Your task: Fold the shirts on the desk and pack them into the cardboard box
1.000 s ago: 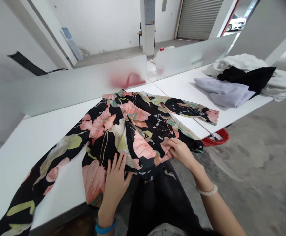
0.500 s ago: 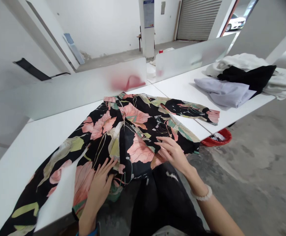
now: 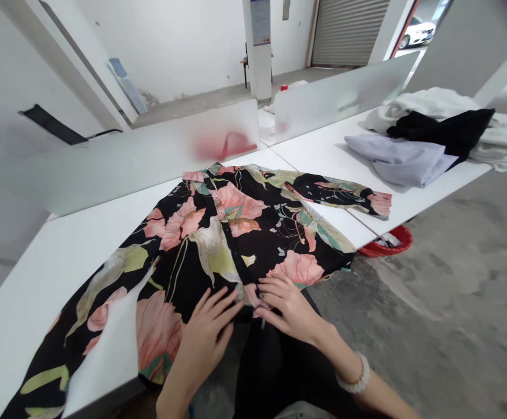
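Note:
A black floral shirt (image 3: 218, 233) with pink and green flowers lies spread face up on the white table (image 3: 61, 244), sleeves out to both sides. My left hand (image 3: 205, 337) rests flat on the bottom hem left of the button strip, fingers stretched out. My right hand (image 3: 286, 305) lies on the hem just right of the strip, fingers extended and touching the fabric's edge. Both hands meet near the middle of the hem at the table's front edge.
A frosted divider (image 3: 118, 151) runs along the table's back. On the adjoining table at right lie a lilac garment (image 3: 399, 160), a black garment (image 3: 445, 131) and a white pile (image 3: 428, 102). A red basket (image 3: 386, 241) sits on the concrete floor under that table.
The front panels have been smoothed flat and closed along the button strip. Both hands moved toward the middle of the hem, the right one sliding left and down.

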A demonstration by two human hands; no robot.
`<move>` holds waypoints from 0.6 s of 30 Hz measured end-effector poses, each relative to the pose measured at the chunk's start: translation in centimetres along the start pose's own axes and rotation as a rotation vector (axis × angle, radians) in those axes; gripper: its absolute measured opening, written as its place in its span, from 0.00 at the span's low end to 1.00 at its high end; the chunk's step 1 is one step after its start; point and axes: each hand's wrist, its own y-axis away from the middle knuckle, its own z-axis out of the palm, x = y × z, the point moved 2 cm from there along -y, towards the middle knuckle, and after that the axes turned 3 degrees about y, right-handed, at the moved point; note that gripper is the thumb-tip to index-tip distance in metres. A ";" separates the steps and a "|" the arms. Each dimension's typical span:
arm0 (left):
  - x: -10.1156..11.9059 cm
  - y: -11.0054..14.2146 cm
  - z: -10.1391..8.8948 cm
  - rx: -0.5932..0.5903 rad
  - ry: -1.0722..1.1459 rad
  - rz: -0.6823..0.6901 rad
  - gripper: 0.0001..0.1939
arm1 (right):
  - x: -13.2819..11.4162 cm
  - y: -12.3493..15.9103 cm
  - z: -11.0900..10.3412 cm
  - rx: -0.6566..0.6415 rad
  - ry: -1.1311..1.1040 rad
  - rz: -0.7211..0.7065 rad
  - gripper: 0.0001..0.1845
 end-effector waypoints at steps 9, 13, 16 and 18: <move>-5.4 7.4 -5.0 0.181 -0.093 -0.577 0.21 | 0.0 -0.5 -1.4 0.046 0.040 -0.012 0.14; -10.6 14.0 -10.8 0.240 -0.594 -1.192 0.31 | 0.1 -0.8 0.8 -0.103 0.210 -0.100 0.21; -13.4 18.1 -13.0 0.113 -0.711 -1.400 0.29 | 0.7 -0.5 2.0 -0.096 0.251 -0.087 0.19; -15.0 19.9 -13.8 0.115 -0.659 -1.464 0.25 | 1.1 -0.3 2.2 -0.087 0.245 -0.075 0.17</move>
